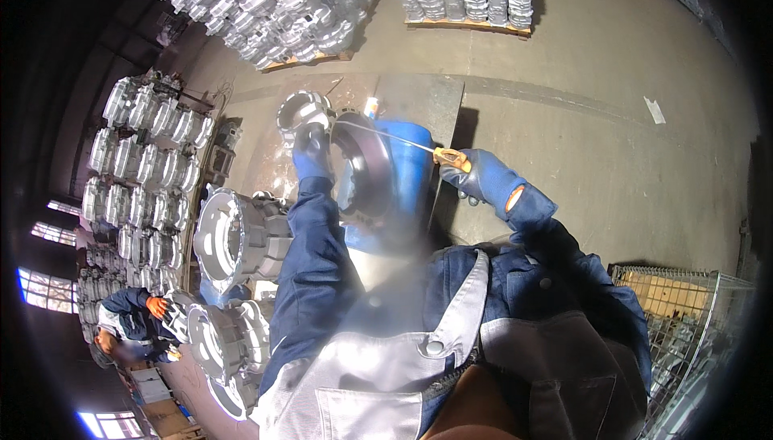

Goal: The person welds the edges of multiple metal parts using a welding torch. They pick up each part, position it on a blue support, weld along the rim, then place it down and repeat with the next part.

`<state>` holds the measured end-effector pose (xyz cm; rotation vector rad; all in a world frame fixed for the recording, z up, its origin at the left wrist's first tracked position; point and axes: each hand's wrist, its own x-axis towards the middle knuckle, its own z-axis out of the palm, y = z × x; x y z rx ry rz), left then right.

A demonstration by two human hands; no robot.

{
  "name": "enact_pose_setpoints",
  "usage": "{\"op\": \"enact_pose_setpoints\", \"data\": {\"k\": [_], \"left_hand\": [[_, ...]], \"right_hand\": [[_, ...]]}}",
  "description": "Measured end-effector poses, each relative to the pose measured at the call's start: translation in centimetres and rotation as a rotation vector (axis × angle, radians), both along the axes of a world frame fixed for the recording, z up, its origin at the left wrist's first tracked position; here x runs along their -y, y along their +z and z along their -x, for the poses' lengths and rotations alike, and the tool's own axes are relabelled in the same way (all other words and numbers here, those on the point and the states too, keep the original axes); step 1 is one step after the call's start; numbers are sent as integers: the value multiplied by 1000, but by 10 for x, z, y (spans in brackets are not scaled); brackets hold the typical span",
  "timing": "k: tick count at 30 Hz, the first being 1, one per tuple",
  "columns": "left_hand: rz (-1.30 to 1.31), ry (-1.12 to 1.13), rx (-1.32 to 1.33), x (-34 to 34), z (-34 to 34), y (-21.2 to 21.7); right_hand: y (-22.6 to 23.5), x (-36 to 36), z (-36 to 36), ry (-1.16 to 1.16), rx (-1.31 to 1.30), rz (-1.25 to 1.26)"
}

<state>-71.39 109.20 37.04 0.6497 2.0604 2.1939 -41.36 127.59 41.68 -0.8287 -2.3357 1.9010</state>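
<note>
Right hand (481, 176), in a blue glove, has its fingers closed around the yellow handle of one long, thin-shafted hand tool (452, 159), whose shaft points left toward one ring-shaped metal casting (299, 107). That casting lies left of centre, on the far side of the gloved left hand (312, 150), which touches its near edge; whether those fingers grip or merely rest, I cannot tell. Just right of this hand are one black ring (372, 168) and one blue drum (411, 170), its contents not visible. Beyond the drum is one small white bottle (371, 107). At the near right, one wire mesh cage (708, 303) holds grey metal pieces, too jumbled to count. Far off, two pallet stacks of castings (274, 9) stand on the floor. At the near left, one co-worker (125, 319) has an orange-gloved hand (157, 306) beside bell-shaped castings (219, 239).
</note>
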Motion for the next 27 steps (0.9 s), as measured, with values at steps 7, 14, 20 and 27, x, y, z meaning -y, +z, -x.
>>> {"op": "enact_pose_setpoints", "data": {"k": [7,14,20,27], "left_hand": [[112,39,-51,6,6,-5],[57,-2,10,7,4,-2],[19,-16,38,7,2,-7],[74,57,-83,6,11,-16]], "right_hand": [[-1,-2,3,33,-28,43],[-2,-1,7,114,39,50],[-13,-14,13,170,7,15],[-16,-17,25,175,16,60]]}}
